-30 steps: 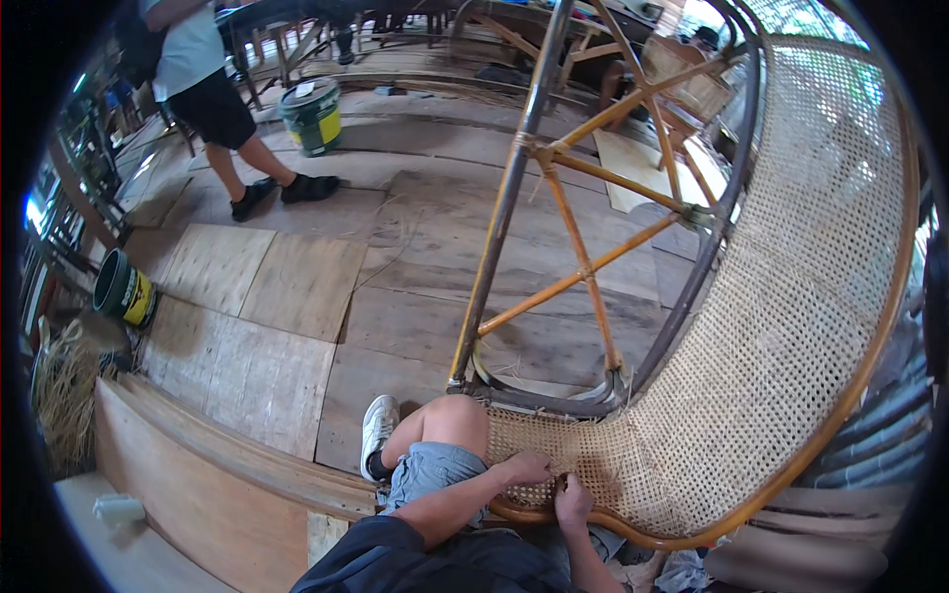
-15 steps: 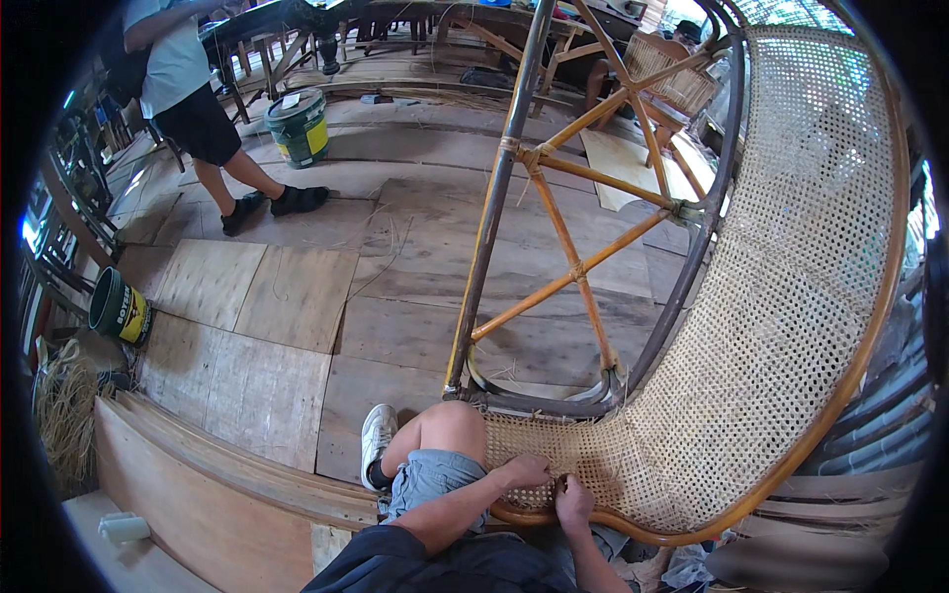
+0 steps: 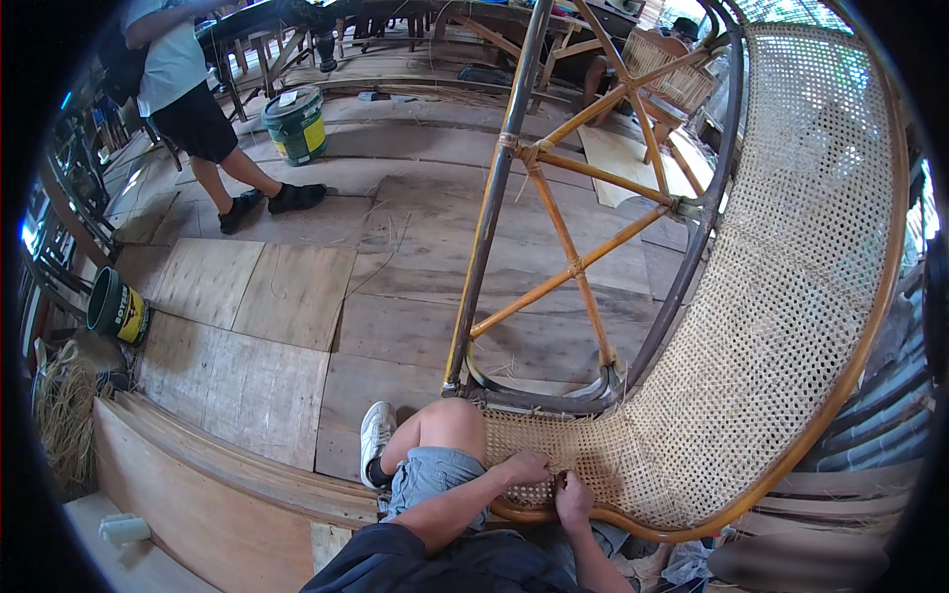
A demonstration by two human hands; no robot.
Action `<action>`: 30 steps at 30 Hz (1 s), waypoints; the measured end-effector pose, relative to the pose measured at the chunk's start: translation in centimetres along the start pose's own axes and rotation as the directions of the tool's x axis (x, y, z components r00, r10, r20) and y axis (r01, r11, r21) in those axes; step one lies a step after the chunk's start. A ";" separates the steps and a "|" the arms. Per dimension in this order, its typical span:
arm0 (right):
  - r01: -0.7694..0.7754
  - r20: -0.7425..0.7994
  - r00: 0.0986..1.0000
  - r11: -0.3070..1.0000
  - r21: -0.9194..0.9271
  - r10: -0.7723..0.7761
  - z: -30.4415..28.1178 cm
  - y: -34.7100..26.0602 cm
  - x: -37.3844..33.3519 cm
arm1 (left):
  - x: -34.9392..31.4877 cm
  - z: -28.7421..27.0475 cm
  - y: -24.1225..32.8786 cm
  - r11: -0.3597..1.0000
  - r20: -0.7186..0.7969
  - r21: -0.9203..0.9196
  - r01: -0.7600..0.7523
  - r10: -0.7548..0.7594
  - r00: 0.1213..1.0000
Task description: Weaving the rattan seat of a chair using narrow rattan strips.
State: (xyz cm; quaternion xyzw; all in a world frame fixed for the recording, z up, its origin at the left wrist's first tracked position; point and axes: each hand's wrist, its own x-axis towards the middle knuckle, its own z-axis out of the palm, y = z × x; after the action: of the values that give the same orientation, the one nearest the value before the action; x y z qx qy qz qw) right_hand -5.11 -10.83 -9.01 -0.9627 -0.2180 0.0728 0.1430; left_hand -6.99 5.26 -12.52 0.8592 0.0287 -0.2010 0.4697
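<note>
A large curved chair frame of rattan poles stands on its side before me, with pale woven cane webbing [image 3: 751, 296] stretched along it. My left hand [image 3: 524, 467] is closed in a pinch at the lower end of the webbing, close to the glossy brown rattan rim [image 3: 732, 516]. Just right of it, my right hand [image 3: 573, 502] is also closed, thumb against curled forefinger, at the same edge. Pale thin strands show around the fingertips, but what each hand pinches is too small to tell. Dark poles and crossed tan braces [image 3: 576, 269] form the frame's open side.
A person [image 3: 203, 109] stands at the far left beside a green bucket [image 3: 297, 127]. Another green bucket [image 3: 119, 306] lies tilted near loose cane fibres [image 3: 71, 405]. Wooden boards [image 3: 198, 494] lie at my left; corrugated sheeting [image 3: 870, 415] is at the right. A workbench runs along the back.
Both hands stay at the same spot on the webbing, still closed, with only a very slight shift. The whole view has moved marginally.
</note>
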 end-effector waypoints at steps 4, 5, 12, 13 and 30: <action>0.014 -0.001 1.000 0.999 0.039 -0.014 0.0 -0.1 -0.1 | -0.8 -0.4 0.4 1.000 -0.031 0.012 -0.007 0.008 0.999; 0.011 -0.004 1.000 0.999 0.043 -0.011 0.0 0.0 -0.1 | -0.9 -0.4 0.4 1.000 -0.061 0.012 -0.010 0.011 0.998; 0.090 -0.001 0.996 0.996 0.007 -0.090 -0.3 0.3 -0.3 | -1.3 0.2 0.4 0.994 -0.136 0.050 -0.097 0.103 0.985; 0.054 0.015 0.998 0.998 -0.026 -0.053 -0.4 0.2 -0.3 | -1.3 0.1 0.5 0.996 -0.209 0.038 -0.085 0.091 0.974; 0.138 -0.083 0.989 0.965 0.224 -0.122 -1.7 -0.9 -0.3 | -20.8 -22.2 32.6 -0.172 -0.540 -0.613 -0.771 0.803 0.250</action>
State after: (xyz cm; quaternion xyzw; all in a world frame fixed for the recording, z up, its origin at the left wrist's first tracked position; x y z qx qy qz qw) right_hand -5.41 -10.66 -7.09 -0.9253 -0.2657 0.0551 0.2650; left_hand -11.28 8.17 31.77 0.3504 -0.4231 0.1562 0.8208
